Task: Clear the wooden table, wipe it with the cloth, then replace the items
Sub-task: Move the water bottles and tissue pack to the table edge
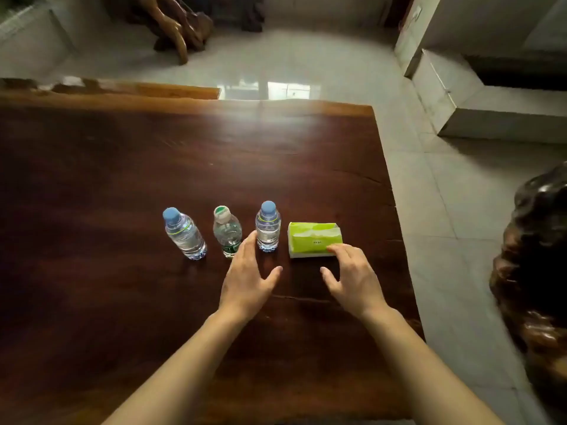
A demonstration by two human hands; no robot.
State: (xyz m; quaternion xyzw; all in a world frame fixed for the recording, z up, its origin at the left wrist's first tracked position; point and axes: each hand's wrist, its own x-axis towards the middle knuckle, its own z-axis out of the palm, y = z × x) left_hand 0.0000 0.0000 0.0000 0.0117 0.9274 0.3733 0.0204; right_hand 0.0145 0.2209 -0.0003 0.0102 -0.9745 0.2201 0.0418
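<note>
Right hand [352, 283]: spread, fingers loose, fingertips at the near right corner of the green tissue pack [314, 239]; contact looks likely but can't be confirmed, nothing grasped. Left hand [245, 280]: also spread and empty, fingers reaching up between 2 bottles, thumb out to the right. Pack lies flat on the wooden table [153, 164], just right of 3 upright water bottles in a row: blue-capped bottle [268, 227], green-labelled bottle [227, 231], second blue-capped bottle [184, 234]. Tiled floor [445, 210] beyond the table's right edge.
</note>
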